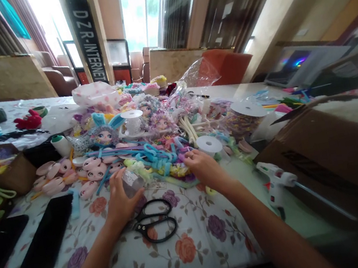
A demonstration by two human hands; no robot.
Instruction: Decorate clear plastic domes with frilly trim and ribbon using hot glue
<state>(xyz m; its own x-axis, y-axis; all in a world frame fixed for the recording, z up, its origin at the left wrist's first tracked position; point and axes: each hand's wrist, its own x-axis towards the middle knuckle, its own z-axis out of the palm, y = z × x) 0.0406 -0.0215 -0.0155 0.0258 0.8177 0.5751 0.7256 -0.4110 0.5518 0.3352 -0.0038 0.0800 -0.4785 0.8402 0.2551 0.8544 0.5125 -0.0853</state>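
My left hand (120, 196) is curved round a small clear plastic container (132, 183) with a whitish patch on it; whether it is a cup or a bag is unclear. At the front of the craft pile, my right hand (203, 166) has its fingertips pinched together among colourful pieces, and what they hold is hidden. Blue fuzzy pipe cleaners (158, 155) lie between the two hands. Just beyond the right hand is a white spool (209, 145). Black-handled scissors (155, 220) rest on the flowered cloth, close to my left wrist.
Doll face pieces (94, 171) are heaped on the left, near two dark phones (47, 236). A white glue gun (276, 181) stands at right beside a cardboard box (332, 149) with white stuffing. Finished doll heads (103, 135) and more spools fill the middle.
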